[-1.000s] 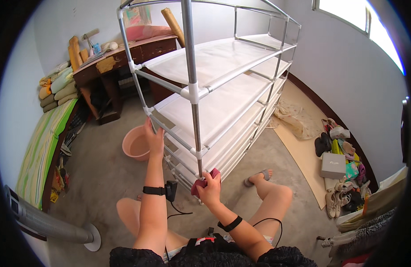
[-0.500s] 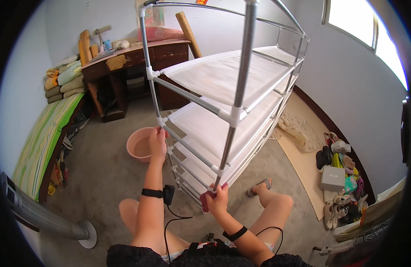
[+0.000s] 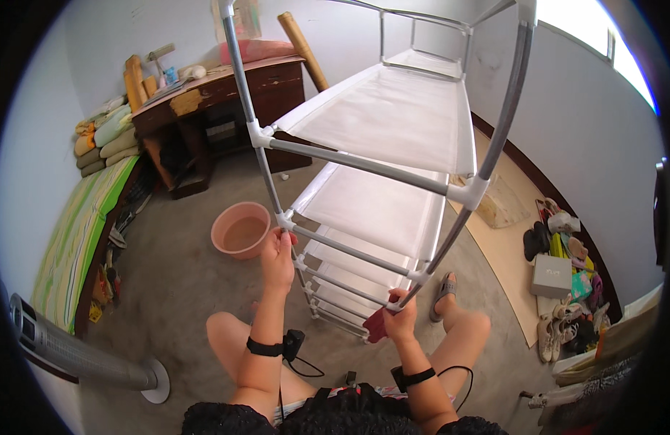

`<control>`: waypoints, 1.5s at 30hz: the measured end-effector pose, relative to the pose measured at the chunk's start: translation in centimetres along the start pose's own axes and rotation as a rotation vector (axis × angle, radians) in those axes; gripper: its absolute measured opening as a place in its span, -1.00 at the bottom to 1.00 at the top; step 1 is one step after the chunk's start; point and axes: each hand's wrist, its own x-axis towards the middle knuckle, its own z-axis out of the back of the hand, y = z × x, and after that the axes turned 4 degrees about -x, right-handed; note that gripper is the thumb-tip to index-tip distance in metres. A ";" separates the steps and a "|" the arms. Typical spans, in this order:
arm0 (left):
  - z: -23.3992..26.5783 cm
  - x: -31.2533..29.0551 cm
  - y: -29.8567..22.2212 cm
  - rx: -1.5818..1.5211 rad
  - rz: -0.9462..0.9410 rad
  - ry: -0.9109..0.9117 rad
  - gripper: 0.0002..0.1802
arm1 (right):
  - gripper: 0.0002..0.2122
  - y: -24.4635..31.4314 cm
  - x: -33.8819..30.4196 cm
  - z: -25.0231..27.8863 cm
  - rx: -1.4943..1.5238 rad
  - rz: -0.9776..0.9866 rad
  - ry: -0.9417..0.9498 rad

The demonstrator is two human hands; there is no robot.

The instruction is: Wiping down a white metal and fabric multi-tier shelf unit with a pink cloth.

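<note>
A tall rack of grey metal tubes, white joints and white fabric shelves [image 3: 385, 109] stands before me, its narrow end toward me. My left hand [image 3: 278, 262] is closed around the rack's left upright, just below a white joint [image 3: 285, 220]. Low on the right upright, my right hand [image 3: 400, 317] presses a dark red cloth [image 3: 376, 326] against the tube. Its fingers wrap the cloth and hide part of the upright.
On the floor left of the rack sits a pink basin [image 3: 240, 230]. A wooden desk [image 3: 211, 98] is behind it. A tower fan [image 3: 81, 351] and a bed with a striped cover [image 3: 77, 235] lie left. Shoes [image 3: 552, 337] and a grey box [image 3: 551, 275] line the right wall.
The rack has turned, its near right upright swinging rightward, so its end faces me more squarely. Both hands appear farther right, still holding the upright and the cloth.
</note>
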 end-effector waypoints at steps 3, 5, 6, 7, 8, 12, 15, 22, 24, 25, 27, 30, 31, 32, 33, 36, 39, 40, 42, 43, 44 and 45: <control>-0.9 -0.5 0.3 -0.066 -0.036 0.074 -0.79 | -0.51 0.0 1.7 1.4 -0.044 -0.098 -0.088; -2.9 -1.8 -0.9 -0.001 0.025 0.123 -0.78 | -0.53 -2.3 2.8 2.9 -0.123 -0.084 -0.168; -4.0 -2.4 -0.8 -0.029 0.036 0.154 -0.78 | -0.54 -3.7 3.5 3.8 -0.177 -0.060 -0.218; -5.1 -3.1 -0.6 -0.054 0.048 0.182 -0.78 | -0.54 -4.7 4.3 4.6 -0.230 -0.036 -0.264; -6.2 -3.7 -0.3 -0.072 0.057 0.185 -0.78 | -0.54 -5.7 4.9 5.3 -0.233 -0.043 -0.274; -9.8 -5.0 -0.8 -0.106 0.074 0.242 -0.77 | -0.60 -8.7 7.4 7.2 -0.165 -0.173 -0.390; -14.7 -8.5 1.2 -0.098 0.069 0.264 -0.75 | -0.58 -14.1 8.6 11.7 -0.209 -0.221 -0.417; -19.5 -10.9 0.8 -0.138 0.062 0.328 -0.69 | -0.54 -14.6 10.5 16.5 -0.339 -0.488 -0.329; -19.9 -11.4 1.3 -0.258 0.071 0.326 -0.67 | -0.52 -13.7 8.5 16.5 -0.298 -0.288 -0.567; -20.1 -11.5 1.3 -0.264 0.076 0.320 -0.67 | -0.52 -13.5 7.2 16.6 -0.306 -0.284 -0.561; -20.5 -11.9 1.1 -0.297 0.090 0.320 -0.65 | -0.48 -12.4 4.9 16.8 -0.256 -0.154 -0.638; -20.3 -11.7 1.2 -0.253 0.078 0.300 -0.67 | -0.50 -3.2 5.7 17.8 0.499 -0.295 -0.382; -20.3 -11.5 0.9 -0.252 0.084 0.296 -0.67 | -0.50 -0.1 6.4 17.7 0.496 -0.299 -0.377; -20.3 -11.5 0.0 -0.243 0.090 0.316 -0.69 | -0.50 3.3 7.1 17.9 0.411 -0.150 -0.321; -20.4 -11.3 -0.2 -0.235 0.100 0.328 -0.71 | -0.49 6.0 8.3 17.6 0.321 -0.005 -0.256; -20.1 -10.3 0.8 -0.220 0.141 0.338 -0.75 | -0.46 10.2 11.5 14.9 0.000 0.271 -0.103; -21.2 -10.8 0.0 -0.216 0.080 0.306 -0.77 | -0.53 9.7 12.9 11.8 -0.185 0.402 -0.097; -21.1 -11.1 -0.4 -0.219 0.080 0.301 -0.77 | -0.53 9.5 12.9 11.2 -0.172 0.413 -0.110; -20.4 -11.8 -1.4 -0.481 0.328 0.319 -0.77 | -0.54 9.2 12.9 11.2 -0.159 0.422 -0.121; -20.4 -11.9 -1.5 -0.481 0.330 0.318 -0.77 | -0.56 9.4 13.2 11.6 -0.145 0.426 -0.073; -20.6 -11.9 -1.6 -0.466 0.346 0.335 -0.76 | -0.57 9.4 13.6 12.2 -0.133 0.429 -0.026; -20.8 -11.9 -2.0 -0.451 0.366 0.362 -0.76 | -0.57 9.4 14.1 12.9 -0.139 0.421 -0.033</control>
